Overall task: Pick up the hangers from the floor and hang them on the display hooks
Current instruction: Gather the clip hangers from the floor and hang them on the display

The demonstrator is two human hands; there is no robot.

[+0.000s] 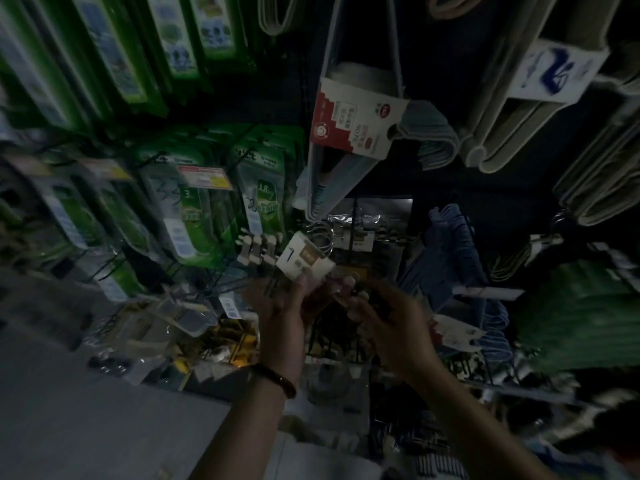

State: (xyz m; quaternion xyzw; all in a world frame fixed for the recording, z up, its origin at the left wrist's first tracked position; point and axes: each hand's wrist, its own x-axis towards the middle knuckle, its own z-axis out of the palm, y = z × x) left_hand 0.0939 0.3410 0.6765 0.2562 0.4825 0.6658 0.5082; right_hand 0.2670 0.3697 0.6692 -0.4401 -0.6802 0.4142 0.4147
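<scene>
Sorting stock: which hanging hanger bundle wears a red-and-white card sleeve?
The pale grey bundle at top centre; the beige bundle beside it has a white, blue-printed label.

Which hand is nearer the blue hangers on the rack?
Right. The right hand is just below-left of the blue hangers; the left hand sits farther left. Both hold the carded pack.

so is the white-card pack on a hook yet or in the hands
In hand: the left hand pinches the white-card pack from below, right hand curled beside it. Whether anything else carries it: cannot tell.
</scene>
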